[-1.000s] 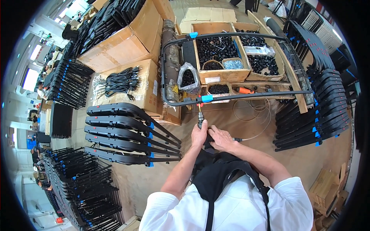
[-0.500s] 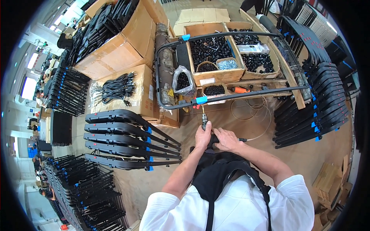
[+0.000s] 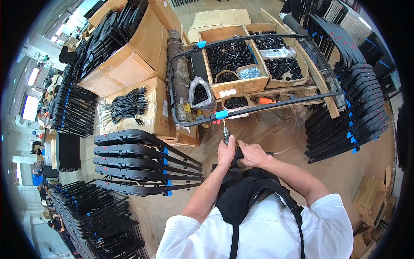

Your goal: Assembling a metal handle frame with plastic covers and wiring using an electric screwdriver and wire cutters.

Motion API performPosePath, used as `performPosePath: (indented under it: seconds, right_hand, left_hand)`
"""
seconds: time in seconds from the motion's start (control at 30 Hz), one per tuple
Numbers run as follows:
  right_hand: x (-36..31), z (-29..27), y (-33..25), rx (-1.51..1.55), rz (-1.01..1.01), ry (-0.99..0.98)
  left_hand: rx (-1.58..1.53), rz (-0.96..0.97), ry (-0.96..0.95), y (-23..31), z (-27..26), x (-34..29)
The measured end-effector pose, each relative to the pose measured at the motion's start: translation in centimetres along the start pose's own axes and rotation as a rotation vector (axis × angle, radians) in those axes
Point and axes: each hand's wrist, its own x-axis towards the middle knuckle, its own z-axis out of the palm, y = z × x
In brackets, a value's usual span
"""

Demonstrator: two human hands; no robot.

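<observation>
A hand drill (image 3: 227, 134), its chuck and thin bit pointing away from me, is held in front of my chest. My left hand (image 3: 225, 153) is closed around its body behind the chuck. My right hand (image 3: 253, 154) is closed at the rear, where its grip is mostly hidden. A long black tube frame (image 3: 267, 105) with rounded corners lies across the bench, with blue tape (image 3: 221, 115) on its near bar. The bit's tip reaches that bar beside the tape; whether it touches, I cannot tell. A pale hose (image 3: 290, 149) extends to the right from behind my right hand.
Beyond the near bar are boxes of black plastic parts (image 3: 228, 56), a bag of small parts (image 3: 201, 94) and an orange-handled tool (image 3: 265, 100). Stacked black frames stand left (image 3: 129, 151) and right (image 3: 366, 103). Black cables (image 3: 129, 105) lie on a carton.
The whole view has shifted slightly, with the bench and frame a little further left. Both hands keep their hold on the drill, and its bit stays beside the blue tape.
</observation>
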Motion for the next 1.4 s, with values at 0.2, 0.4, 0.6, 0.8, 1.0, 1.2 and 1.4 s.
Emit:
performPosePath:
  seconds: [0.2, 0.4, 0.6, 0.8, 1.0, 1.2, 1.4]
  right_hand:
    - [0.4, -0.8, -0.6, -0.052, 0.021, 0.007]
    - [1.1, -0.7, -0.4, -0.082, 0.042, 0.007]
    - [1.5, -1.3, -0.8, -0.037, 0.084, 0.011]
    - [1.8, 0.2, -0.4, -0.040, -0.022, 0.056]
    - [1.3, 0.7, -0.5, -0.005, -0.015, 0.116]
    - [0.8, 1.6, -0.5, 0.000, -0.060, 0.158]
    - [0.3, 1.5, -1.5, -0.021, 0.011, 0.092]
  left_hand:
    - [0.008, 0.004, 0.019, 0.1, 0.2, 0.6]
    - [0.019, 0.012, 0.007, 0.2, 0.2, 1.2]
    - [0.047, 0.002, -0.012, 0.5, 0.1, 1.8]
    - [0.013, -0.004, -0.036, 0.1, 0.1, 2.5]
    - [-0.007, -0.002, -0.059, 0.3, 0.1, 1.7]
    - [-0.096, -0.018, -0.142, 0.7, -0.9, 0.6]
    - [-0.097, -0.030, -0.213, 0.7, -1.9, 0.1]
